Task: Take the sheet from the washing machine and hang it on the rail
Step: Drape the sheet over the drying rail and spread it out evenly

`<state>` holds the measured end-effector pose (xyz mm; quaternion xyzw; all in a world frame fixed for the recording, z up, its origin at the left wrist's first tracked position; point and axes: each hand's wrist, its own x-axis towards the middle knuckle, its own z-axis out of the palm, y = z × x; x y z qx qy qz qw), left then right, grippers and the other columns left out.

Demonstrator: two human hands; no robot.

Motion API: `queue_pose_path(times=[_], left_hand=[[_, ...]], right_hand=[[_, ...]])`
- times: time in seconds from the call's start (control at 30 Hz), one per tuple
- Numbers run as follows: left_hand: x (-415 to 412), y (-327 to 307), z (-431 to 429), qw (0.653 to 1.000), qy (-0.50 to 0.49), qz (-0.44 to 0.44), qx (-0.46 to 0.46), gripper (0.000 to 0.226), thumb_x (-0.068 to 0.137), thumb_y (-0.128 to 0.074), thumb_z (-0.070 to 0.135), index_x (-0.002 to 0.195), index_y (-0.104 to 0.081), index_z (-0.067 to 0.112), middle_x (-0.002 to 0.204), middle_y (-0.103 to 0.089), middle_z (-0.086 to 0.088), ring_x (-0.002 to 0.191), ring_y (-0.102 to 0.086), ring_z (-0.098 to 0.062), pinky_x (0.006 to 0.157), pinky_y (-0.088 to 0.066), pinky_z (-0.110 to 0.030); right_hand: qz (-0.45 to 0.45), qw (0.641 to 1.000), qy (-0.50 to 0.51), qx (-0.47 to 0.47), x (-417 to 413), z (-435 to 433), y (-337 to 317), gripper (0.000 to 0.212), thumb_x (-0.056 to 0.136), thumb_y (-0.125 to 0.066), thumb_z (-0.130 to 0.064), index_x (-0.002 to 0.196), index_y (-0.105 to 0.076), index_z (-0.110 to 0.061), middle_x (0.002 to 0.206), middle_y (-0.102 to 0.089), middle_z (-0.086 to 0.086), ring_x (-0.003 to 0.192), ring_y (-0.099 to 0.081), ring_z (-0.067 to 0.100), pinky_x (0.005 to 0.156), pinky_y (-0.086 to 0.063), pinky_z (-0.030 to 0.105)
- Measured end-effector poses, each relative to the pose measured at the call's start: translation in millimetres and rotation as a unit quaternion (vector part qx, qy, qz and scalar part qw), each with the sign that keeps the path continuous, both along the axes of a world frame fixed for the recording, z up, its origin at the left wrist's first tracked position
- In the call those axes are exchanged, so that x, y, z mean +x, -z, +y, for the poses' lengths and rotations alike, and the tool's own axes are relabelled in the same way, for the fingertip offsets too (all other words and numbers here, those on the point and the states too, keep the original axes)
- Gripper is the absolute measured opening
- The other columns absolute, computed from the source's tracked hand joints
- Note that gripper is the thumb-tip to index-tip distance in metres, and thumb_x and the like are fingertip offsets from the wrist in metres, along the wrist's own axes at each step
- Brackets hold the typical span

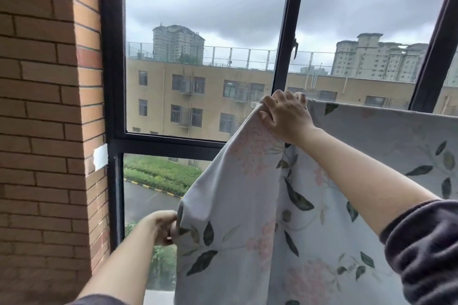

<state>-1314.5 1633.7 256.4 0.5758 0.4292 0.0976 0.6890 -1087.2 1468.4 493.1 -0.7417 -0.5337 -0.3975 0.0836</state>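
A pale grey sheet (pixel 247 205) printed with dark leaves and pink flowers hangs in front of the window, its top edge running level to the right. The rail itself is hidden under the fabric. My right hand (pixel 287 114) grips the sheet's top left corner, fingers curled over the fold. Lower down, my left hand (pixel 164 228) pinches the sheet's left edge and holds it out to the side. The washing machine is out of view.
A brick wall (pixel 44 119) fills the left side. Dark window frames (pixel 112 57) stand close behind the sheet, with a window handle (pixel 295 47) on the middle upright. Buildings, a road and shrubs lie outside.
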Motion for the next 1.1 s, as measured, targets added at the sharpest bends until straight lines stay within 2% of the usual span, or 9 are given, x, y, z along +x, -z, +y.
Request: queue_pose_path(times=[0.1, 0.2, 0.3, 0.4, 0.5, 0.57, 0.73, 0.93, 1.1], left_hand=[[-18, -40, 23, 0.964, -0.150, -0.214, 0.048, 0.027, 0.095, -0.043, 0.017, 0.077, -0.061, 0.007, 0.056, -0.062, -0.004, 0.059, -0.056, -0.018, 0.061, -0.042, -0.028], [-56, -94, 44, 0.895, -0.207, -0.395, -0.033, 0.033, 0.087, -0.043, 0.026, 0.078, -0.067, 0.007, 0.062, -0.068, -0.006, 0.058, -0.064, -0.019, 0.059, -0.051, -0.026], [-88, -127, 32, 0.979, -0.043, -0.200, 0.019, 0.062, 0.077, -0.054, 0.062, 0.079, -0.077, 0.004, 0.085, -0.072, -0.017, 0.070, -0.069, -0.029, 0.064, -0.055, -0.034], [-92, -137, 18, 0.985, 0.063, -0.151, 0.059, 0.081, 0.047, -0.082, 0.061, 0.097, -0.071, -0.002, 0.090, -0.071, -0.020, 0.070, -0.070, -0.030, 0.059, -0.058, -0.033], [-85, -153, 20, 0.926, -0.045, -0.359, 0.105, 0.053, 0.076, -0.065, 0.039, 0.109, -0.063, -0.003, 0.090, -0.072, -0.015, 0.080, -0.070, -0.023, 0.070, -0.057, -0.030], [-91, -170, 25, 0.859, -0.075, -0.495, 0.111, 0.054, 0.067, -0.067, 0.042, 0.103, -0.070, 0.002, 0.097, -0.072, -0.014, 0.088, -0.069, -0.023, 0.074, -0.056, -0.031], [-90, -193, 32, 0.913, -0.087, -0.378, 0.124, 0.045, 0.094, -0.041, 0.042, 0.093, -0.070, 0.008, 0.085, -0.070, -0.013, 0.078, -0.068, -0.022, 0.080, -0.050, -0.033], [-100, -272, 31, 0.793, -0.192, -0.523, 0.245, 0.051, 0.097, -0.039, 0.024, 0.056, -0.070, 0.019, 0.058, -0.067, 0.006, 0.057, -0.063, -0.006, 0.062, -0.049, -0.021], [-123, -309, 39, 0.775, -0.219, -0.520, 0.283, 0.053, 0.096, -0.039, 0.021, 0.051, -0.068, 0.020, 0.056, -0.066, 0.008, 0.055, -0.063, -0.004, 0.062, -0.050, -0.018]], right_hand=[[0.003, 1.000, -0.005, -0.002, 1, -2, -1, 0.037, 0.095, -0.036, -0.044, 0.120, -0.049, -0.021, 0.117, -0.052, 0.009, 0.111, -0.046, 0.029, 0.099, -0.024, 0.049], [0.004, 1.000, -0.002, -0.002, 3, -3, -3, 0.036, 0.094, -0.035, -0.044, 0.119, -0.049, -0.021, 0.114, -0.052, 0.008, 0.109, -0.047, 0.028, 0.098, -0.025, 0.047], [0.013, 1.000, -0.004, 0.001, 1, 0, -4, 0.037, 0.094, -0.033, -0.045, 0.118, -0.050, -0.022, 0.113, -0.053, 0.006, 0.108, -0.047, 0.026, 0.098, -0.025, 0.047], [0.009, 1.000, -0.008, 0.011, -3, 4, -4, 0.042, 0.090, -0.029, -0.048, 0.112, -0.053, -0.022, 0.109, -0.055, 0.006, 0.105, -0.049, 0.026, 0.095, -0.027, 0.045], [0.018, 1.000, -0.008, 0.014, -2, 3, -3, 0.034, 0.093, -0.035, -0.045, 0.109, -0.054, -0.022, 0.105, -0.057, 0.005, 0.103, -0.051, 0.025, 0.095, -0.028, 0.045], [0.028, 0.999, -0.013, 0.024, -1, 0, -6, 0.031, 0.094, -0.036, -0.042, 0.106, -0.054, -0.020, 0.100, -0.057, 0.004, 0.099, -0.052, 0.024, 0.095, -0.030, 0.044], [0.056, 0.998, -0.026, 0.028, -4, -2, -11, 0.045, 0.089, -0.025, -0.048, 0.107, -0.056, -0.021, 0.101, -0.059, 0.001, 0.098, -0.054, 0.022, 0.097, -0.031, 0.046], [0.052, 0.993, -0.069, 0.085, -7, 6, -31, 0.034, 0.099, -0.038, -0.029, 0.083, -0.065, -0.015, 0.076, -0.065, 0.001, 0.070, -0.059, 0.022, 0.092, -0.037, 0.040], [0.103, 0.976, -0.093, 0.169, -31, 27, -70, 0.031, 0.100, -0.040, -0.029, 0.098, -0.068, -0.015, 0.080, -0.071, 0.008, 0.062, -0.056, 0.021, 0.097, -0.040, 0.042]])
